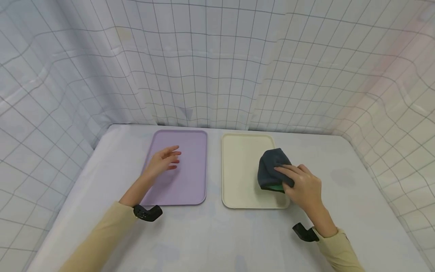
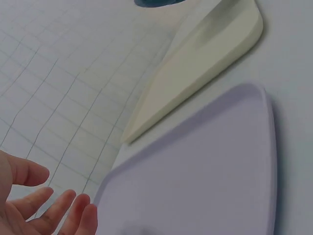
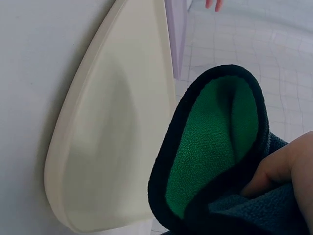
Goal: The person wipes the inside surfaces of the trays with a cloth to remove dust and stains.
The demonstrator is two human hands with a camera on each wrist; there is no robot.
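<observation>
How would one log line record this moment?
left hand: holds nothing, over purple tray | right hand: grips dark cloth, green inside | cloth: above cream tray

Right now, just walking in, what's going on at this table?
A person's right hand has a folded, dark blue cloth in its grip, held above the right side of the cream tray. The cloth's green side and its black edging show from the right wrist. The left hand is over the purple tray, fingers spread a little and holding nothing. The two trays lie side by side on a white-covered table.
</observation>
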